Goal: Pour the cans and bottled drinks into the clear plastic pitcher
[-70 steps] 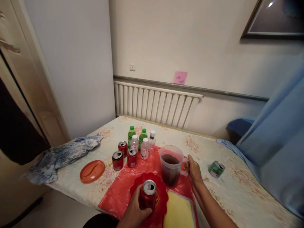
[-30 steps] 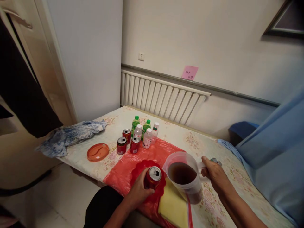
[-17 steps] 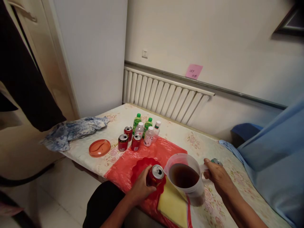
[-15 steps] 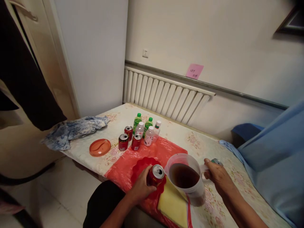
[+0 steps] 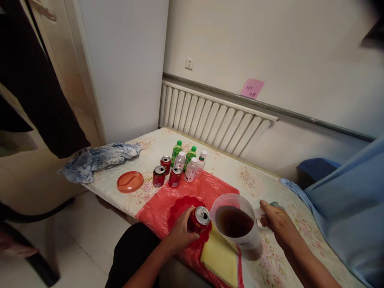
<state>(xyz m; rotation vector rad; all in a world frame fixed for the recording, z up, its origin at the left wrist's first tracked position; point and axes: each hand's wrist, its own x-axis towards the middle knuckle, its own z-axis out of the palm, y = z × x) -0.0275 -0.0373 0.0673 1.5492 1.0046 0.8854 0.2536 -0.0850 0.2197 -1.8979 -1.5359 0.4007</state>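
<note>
My left hand [image 5: 181, 231] is wrapped round a red soda can [image 5: 199, 222] whose top is open, held over a red scalloped dish [image 5: 177, 208]. In my right hand [image 5: 274, 218] is the handle of a clear plastic pitcher [image 5: 252, 250] with dark brown liquid in it. The pitcher tilts toward the can, its spout right beside the can's rim. Whether liquid is flowing I cannot tell. Under the can and pitcher lie a folded yellow cloth [image 5: 220, 258] and a red plastic sheet [image 5: 216, 186]. A green-topped object [image 5: 277, 206] shows partly behind my right hand.
Several red cans [image 5: 159, 176] and small bottles [image 5: 191, 170] stand together toward the back of the flowered table [image 5: 249, 176]. An orange lid [image 5: 130, 182] and a blue patterned cloth [image 5: 105, 160] lie on the left. A blue curtain [image 5: 354, 208] hangs at the right edge.
The view has shifted slightly, so everything on the table appears a little to the right. Both hands keep their grips, and the can and pitcher stay close together.
</note>
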